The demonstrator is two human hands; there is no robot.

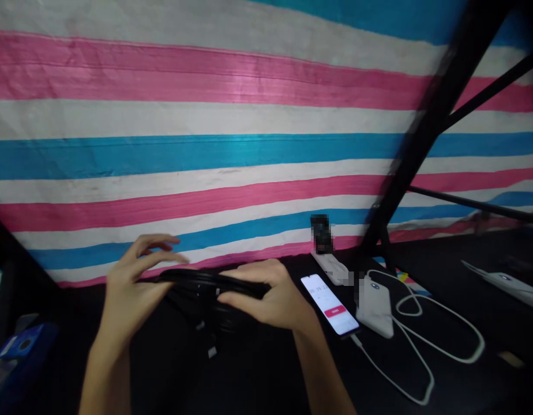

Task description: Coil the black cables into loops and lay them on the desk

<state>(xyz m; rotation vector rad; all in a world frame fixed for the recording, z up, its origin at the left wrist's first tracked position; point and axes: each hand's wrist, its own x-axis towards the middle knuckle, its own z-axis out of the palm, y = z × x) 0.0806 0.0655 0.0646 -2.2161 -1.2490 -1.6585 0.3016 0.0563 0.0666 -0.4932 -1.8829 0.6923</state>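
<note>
A coil of black cable (197, 279) is held up over the dark tabletop. My right hand (266, 294) is closed around the coil's right side, thumb in front and fingers over the top. My left hand (136, 276) is at the coil's left end, its fingers spread and raised apart above the cable. The left thumb lies against or just beside the coil; I cannot tell which. A small plug with a pale metal end (212, 351), like a USB plug, hangs below the coil. The coil's lower part blends into the dark surface.
Right of my hands lie a lit phone (329, 305), a white power bank (374, 308) and a looping white cable (476, 346). Behind them stands a partly blurred-out black device (321, 233). A blue package (22, 357) sits at left. Black frame bars (405, 167) rise before a striped sheet (206, 155).
</note>
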